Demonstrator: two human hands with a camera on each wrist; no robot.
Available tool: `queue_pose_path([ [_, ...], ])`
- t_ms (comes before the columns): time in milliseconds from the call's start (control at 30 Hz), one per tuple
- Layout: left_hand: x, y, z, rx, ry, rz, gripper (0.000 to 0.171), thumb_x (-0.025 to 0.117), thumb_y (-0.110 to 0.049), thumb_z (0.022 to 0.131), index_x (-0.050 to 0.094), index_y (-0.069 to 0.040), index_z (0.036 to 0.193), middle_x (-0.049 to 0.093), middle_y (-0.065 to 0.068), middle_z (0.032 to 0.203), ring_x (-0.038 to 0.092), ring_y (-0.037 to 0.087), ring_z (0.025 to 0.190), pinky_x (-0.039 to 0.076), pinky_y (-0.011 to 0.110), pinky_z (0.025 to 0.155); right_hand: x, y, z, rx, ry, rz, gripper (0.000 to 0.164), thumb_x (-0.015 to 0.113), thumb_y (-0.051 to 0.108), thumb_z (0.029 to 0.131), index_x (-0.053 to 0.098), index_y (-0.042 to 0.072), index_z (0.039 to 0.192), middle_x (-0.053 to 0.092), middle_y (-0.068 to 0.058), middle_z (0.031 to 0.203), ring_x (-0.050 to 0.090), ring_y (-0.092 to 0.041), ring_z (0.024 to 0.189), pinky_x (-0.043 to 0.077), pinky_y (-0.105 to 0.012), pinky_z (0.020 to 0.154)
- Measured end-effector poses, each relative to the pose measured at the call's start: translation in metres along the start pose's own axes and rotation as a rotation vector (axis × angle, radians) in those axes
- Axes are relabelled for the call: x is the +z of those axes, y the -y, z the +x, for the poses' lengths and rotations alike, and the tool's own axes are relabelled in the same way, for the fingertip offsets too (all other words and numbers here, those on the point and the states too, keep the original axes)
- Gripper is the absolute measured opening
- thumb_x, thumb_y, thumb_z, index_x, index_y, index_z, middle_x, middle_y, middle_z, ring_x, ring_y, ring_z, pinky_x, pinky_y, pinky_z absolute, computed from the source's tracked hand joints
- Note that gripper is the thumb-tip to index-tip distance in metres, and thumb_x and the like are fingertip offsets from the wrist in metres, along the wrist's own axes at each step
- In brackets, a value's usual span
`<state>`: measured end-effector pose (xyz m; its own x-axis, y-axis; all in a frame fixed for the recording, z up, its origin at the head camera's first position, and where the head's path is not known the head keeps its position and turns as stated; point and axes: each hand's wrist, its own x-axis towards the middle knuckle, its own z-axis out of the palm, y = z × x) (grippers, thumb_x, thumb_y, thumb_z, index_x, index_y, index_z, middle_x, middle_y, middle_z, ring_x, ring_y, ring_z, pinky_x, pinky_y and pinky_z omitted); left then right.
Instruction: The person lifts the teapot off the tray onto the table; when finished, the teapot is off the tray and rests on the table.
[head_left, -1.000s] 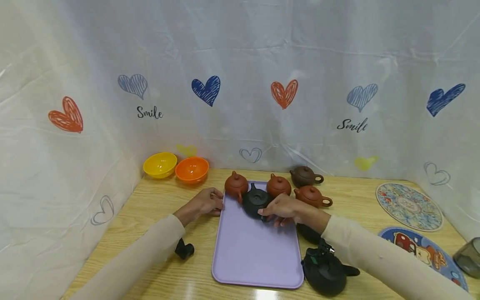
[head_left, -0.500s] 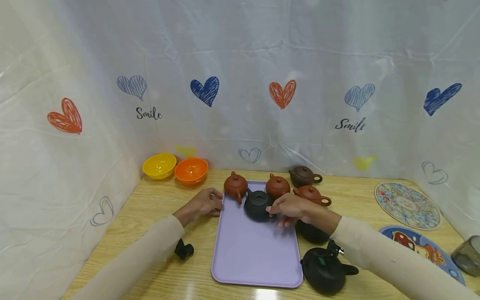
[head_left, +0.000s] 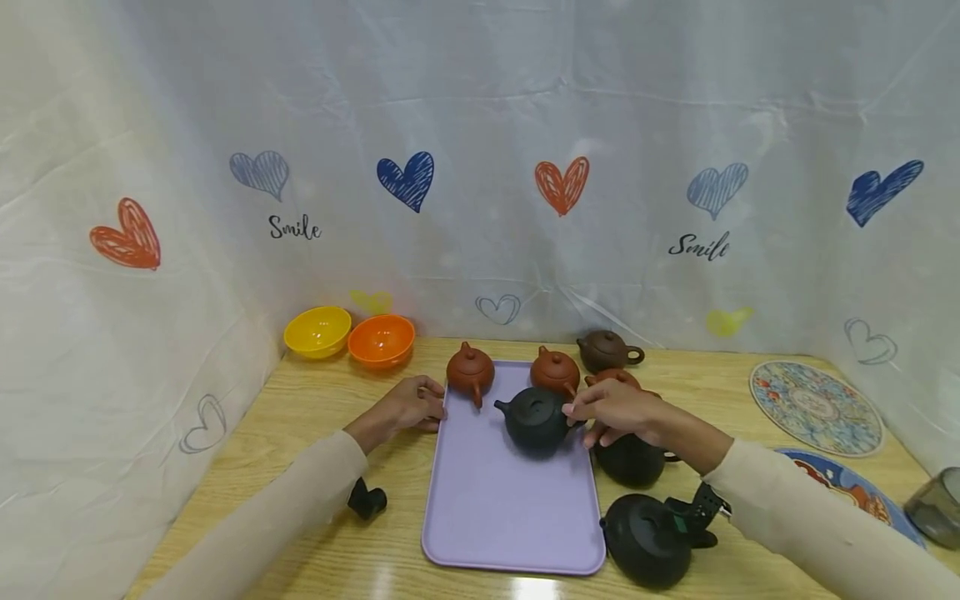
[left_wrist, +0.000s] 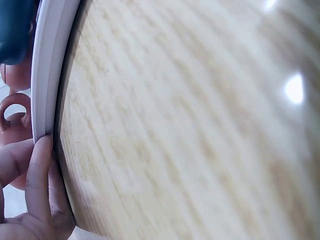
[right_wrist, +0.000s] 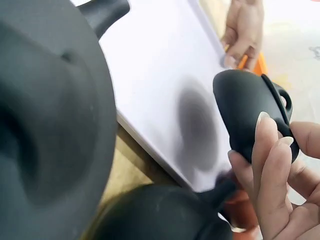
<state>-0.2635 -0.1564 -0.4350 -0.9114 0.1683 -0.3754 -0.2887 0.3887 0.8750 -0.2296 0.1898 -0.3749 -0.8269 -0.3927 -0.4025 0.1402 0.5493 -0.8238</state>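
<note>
The left hand (head_left: 408, 404) pinches a rectangular lilac tray (head_left: 513, 508), the right hand (head_left: 617, 408) a round black teapot (head_left: 534, 421) above it. Two red-brown clay teapots (head_left: 470, 371) stand aboard; four other teapots (head_left: 647, 550) don't.

The wooden desk (head_left: 300, 404) carries a tray (head_left: 517, 517). Bowls (head_left: 318, 333) sit left of the tray, teapots (head_left: 645, 546) and mats (head_left: 817, 408) right of it.

Site: booth-like, wider room type unclear; white heart-and-"Smile" printed sheeting (head_left: 480, 100) encloses wood-grain worktop (head_left: 315, 400) on three sides.
</note>
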Motion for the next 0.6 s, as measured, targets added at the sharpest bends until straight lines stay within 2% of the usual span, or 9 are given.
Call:
queue_pose_path([
  [133, -0.001, 0.000, 0.000, 0.007, 0.002, -0.003, 0.037, 0.068, 0.002, 0.089, 0.053, 0.003, 0.123, 0.061, 0.016, 0.104, 0.065, 0.019, 0.082, 0.062, 0.033, 0.076, -0.010, 0.000, -0.007, -0.046, 0.003, 0.020, 0.033, 0.061, 0.032, 0.100, 0.072, 0.002, 0.106, 0.065, -0.016, 0.107, 0.069, -0.017, 0.073, 0.056, -0.028, 0.064],
  [367, 0.000, 0.000, -0.001, 0.017, 0.005, -0.009, 0.036, 0.068, 0.002, 0.089, 0.053, 0.004, 0.122, 0.061, 0.016, 0.104, 0.065, 0.019, 0.082, 0.062, 0.032, 0.075, -0.032, -0.001, -0.023, -0.101, -0.036, 0.083, 0.035, 0.056, 0.030, 0.103, 0.065, 0.000, 0.117, 0.064, -0.012, 0.110, 0.067, -0.016, 0.074, 0.056, -0.029, 0.064],
  [600, -0.001, 0.000, -0.002, 0.012, 0.002, -0.008, 0.037, 0.068, 0.002, 0.089, 0.053, 0.003, 0.123, 0.060, 0.016, 0.104, 0.065, 0.019, 0.082, 0.062, 0.032, 0.076, -0.056, -0.008, -0.035, -0.096, -0.101, 0.125, 0.038, 0.052, 0.035, 0.104, 0.058, 0.001, 0.121, 0.058, -0.006, 0.104, 0.065, -0.014, 0.075, 0.058, -0.033, 0.071],
])
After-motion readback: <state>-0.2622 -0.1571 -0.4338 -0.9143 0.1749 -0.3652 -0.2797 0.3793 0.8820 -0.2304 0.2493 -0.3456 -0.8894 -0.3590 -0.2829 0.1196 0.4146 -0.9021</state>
